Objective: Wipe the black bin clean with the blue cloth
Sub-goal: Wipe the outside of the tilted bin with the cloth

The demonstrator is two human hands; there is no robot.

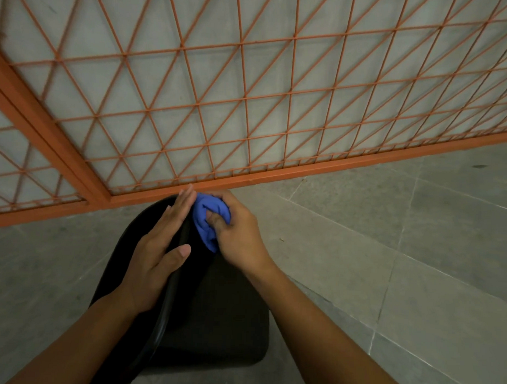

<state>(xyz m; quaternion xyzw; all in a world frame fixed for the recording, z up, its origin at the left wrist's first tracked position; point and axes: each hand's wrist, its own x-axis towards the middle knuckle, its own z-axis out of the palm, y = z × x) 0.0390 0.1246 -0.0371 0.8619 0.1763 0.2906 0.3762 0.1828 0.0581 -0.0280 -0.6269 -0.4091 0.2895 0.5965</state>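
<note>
The black bin (213, 319) stands on the floor right below me, seen from above, its curved rim running under my left hand. My left hand (161, 246) lies flat on the bin's top with straight fingers pointing away from me. My right hand (239, 234) grips a bunched blue cloth (206, 221) and holds it against the bin's far upper part, beside the left fingertips. Both forearms hide parts of the bin.
An orange metal grille fence (249, 105) with a thick bottom rail (304, 172) stands just beyond the bin, in front of a grey wall. Grey floor tiles (402, 254) spread out to the right and left of the bin.
</note>
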